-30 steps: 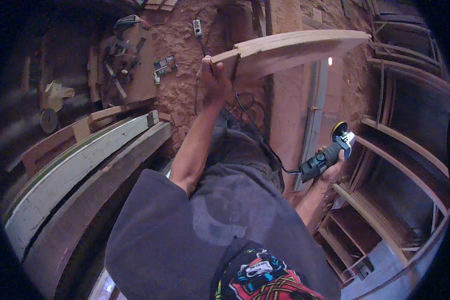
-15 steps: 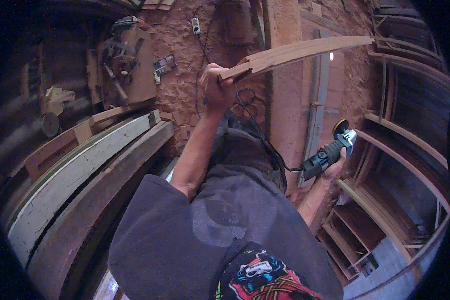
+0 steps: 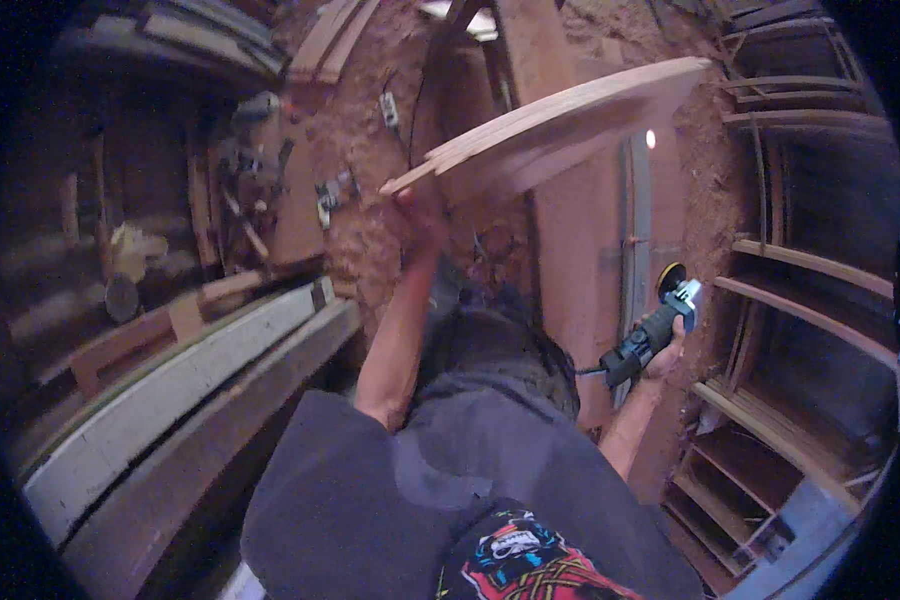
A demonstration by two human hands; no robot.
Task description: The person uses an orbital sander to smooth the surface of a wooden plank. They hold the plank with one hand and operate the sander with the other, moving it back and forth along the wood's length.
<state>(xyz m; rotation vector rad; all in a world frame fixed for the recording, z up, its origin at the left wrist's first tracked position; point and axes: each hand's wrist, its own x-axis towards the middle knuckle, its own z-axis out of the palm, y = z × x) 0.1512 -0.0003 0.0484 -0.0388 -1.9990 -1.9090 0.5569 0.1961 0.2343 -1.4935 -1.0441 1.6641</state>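
Observation:
A long, slightly curved wooden piece (image 3: pixel 560 115) stretches up and to the right from my left hand (image 3: pixel 415 218). My left hand grips its near left end, where a stepped cut shows; the hand and the wood's lower side are smeared by motion. On the right, my right hand (image 3: pixel 673 352) is wrapped round the body of an angle grinder (image 3: pixel 642 345). A round disc (image 3: pixel 671 280) with a yellow rim sits on the grinder's head, pointing away from me and well apart from the wood. The cord leaves the grinder's rear end toward my body.
Long thick beams (image 3: pixel 200 370) lie at the left. A plank bench (image 3: pixel 570 250) with a grey metal bar (image 3: pixel 635 200) stands ahead. Wooden frames (image 3: pixel 810 290) line the right side. A power strip (image 3: pixel 389 110) lies on the shavings-covered floor, with a tool-strewn board (image 3: pixel 295 200) nearby.
The wooden piece has turned in my left hand, showing more of its broad side, and its held end has shifted left and down. My right hand still holds the grinder, slightly lower in view.

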